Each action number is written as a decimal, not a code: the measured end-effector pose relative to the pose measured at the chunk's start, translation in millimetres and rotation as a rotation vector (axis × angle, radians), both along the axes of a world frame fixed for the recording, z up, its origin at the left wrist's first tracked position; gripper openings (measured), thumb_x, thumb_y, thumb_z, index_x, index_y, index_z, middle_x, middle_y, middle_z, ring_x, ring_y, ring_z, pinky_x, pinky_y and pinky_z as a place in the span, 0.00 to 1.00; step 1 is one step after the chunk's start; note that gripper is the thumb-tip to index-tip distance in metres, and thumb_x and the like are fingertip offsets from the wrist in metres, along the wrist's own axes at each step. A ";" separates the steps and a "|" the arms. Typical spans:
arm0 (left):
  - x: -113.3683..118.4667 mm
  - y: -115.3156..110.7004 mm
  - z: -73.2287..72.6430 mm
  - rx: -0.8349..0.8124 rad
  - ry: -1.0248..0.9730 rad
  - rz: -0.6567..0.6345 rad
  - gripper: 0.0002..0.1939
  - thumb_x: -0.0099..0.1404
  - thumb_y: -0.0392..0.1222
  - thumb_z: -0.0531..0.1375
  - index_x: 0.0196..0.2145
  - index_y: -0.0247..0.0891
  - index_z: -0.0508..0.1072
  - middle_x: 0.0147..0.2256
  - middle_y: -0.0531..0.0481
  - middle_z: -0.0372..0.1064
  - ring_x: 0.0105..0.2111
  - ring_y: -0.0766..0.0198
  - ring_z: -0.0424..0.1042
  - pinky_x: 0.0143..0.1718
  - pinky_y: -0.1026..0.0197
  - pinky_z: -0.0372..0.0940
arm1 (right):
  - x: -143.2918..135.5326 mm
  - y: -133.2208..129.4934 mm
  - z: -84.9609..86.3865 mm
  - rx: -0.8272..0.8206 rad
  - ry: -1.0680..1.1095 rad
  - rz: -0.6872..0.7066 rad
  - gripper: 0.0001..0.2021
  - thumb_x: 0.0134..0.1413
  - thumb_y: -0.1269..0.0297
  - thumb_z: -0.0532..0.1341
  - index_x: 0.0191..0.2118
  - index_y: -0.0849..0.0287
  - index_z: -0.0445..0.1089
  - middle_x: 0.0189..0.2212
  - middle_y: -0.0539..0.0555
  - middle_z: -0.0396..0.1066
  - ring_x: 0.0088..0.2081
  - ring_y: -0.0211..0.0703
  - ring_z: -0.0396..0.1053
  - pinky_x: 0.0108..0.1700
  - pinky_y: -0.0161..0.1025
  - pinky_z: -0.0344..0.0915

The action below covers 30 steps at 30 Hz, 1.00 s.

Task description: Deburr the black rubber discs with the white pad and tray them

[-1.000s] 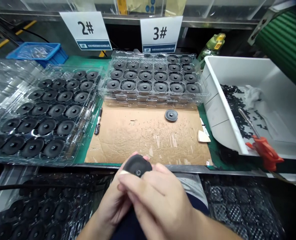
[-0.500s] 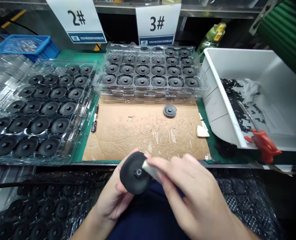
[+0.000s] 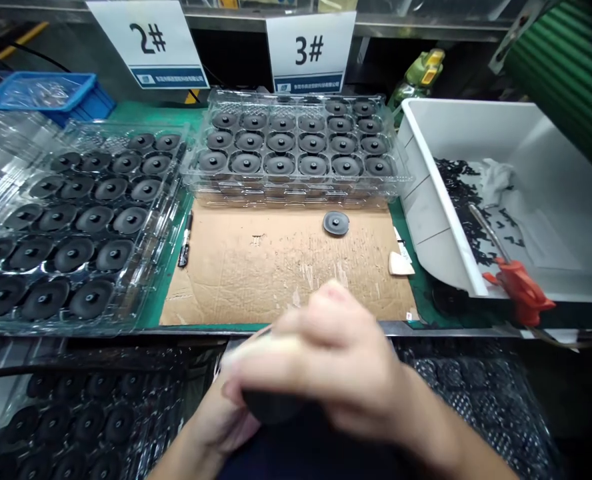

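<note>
Low in front of me, my left hand (image 3: 216,417) grips a round black disc (image 3: 272,408) by its edge. My right hand (image 3: 331,360) is across the disc and hides most of it. It is blurred, its fingers closed on a small white pad (image 3: 234,353) near the disc's far left edge; whether the pad touches the disc cannot be made out. Beyond the hands, one more black disc (image 3: 336,224) with a small centre hub lies on the cardboard sheet (image 3: 236,287).
Clear plastic trays (image 3: 296,190) of black discs stand behind the cardboard, with another tray (image 3: 126,267) at left. A white bin (image 3: 441,220) with small black parts is at right, an orange-handled tool (image 3: 521,290) on its rim. A marker (image 3: 185,243) and white wedge (image 3: 401,264) lie nearby.
My right hand has swung left across the disc with the white pad, from the disc's right side to its far left edge. The disc is now mostly covered.
</note>
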<state>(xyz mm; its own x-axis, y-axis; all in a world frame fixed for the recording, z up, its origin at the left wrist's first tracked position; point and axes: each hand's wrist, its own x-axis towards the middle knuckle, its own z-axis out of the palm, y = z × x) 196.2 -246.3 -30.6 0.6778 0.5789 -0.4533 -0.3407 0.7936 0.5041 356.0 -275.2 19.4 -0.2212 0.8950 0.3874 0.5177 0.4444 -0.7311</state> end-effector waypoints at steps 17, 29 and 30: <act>-14.0 0.2 -17.1 0.265 -0.256 -0.098 0.28 0.62 0.58 0.52 0.59 0.56 0.53 0.50 0.48 0.65 0.41 0.59 0.71 0.41 0.60 0.67 | 9.5 -4.5 -92.5 -0.354 0.185 -0.458 0.14 0.59 0.73 0.52 0.48 0.55 0.67 0.42 0.52 0.66 0.33 0.38 0.64 0.37 0.36 0.64; -13.0 13.7 -23.6 1.501 0.319 -0.083 0.54 0.53 0.28 0.64 0.62 0.43 0.30 0.51 0.37 0.60 0.51 0.54 0.63 0.51 0.49 0.62 | 10.1 -39.6 -81.4 -0.435 0.553 -0.537 0.09 0.57 0.68 0.59 0.43 0.49 0.70 0.36 0.48 0.68 0.33 0.36 0.63 0.33 0.32 0.59; -13.6 13.6 -23.4 1.475 0.307 -0.085 0.53 0.53 0.28 0.64 0.62 0.43 0.30 0.51 0.37 0.60 0.51 0.55 0.63 0.51 0.51 0.62 | 9.3 -40.9 -76.2 -0.450 0.613 -0.518 0.09 0.57 0.68 0.60 0.43 0.48 0.70 0.36 0.48 0.68 0.34 0.36 0.63 0.34 0.31 0.60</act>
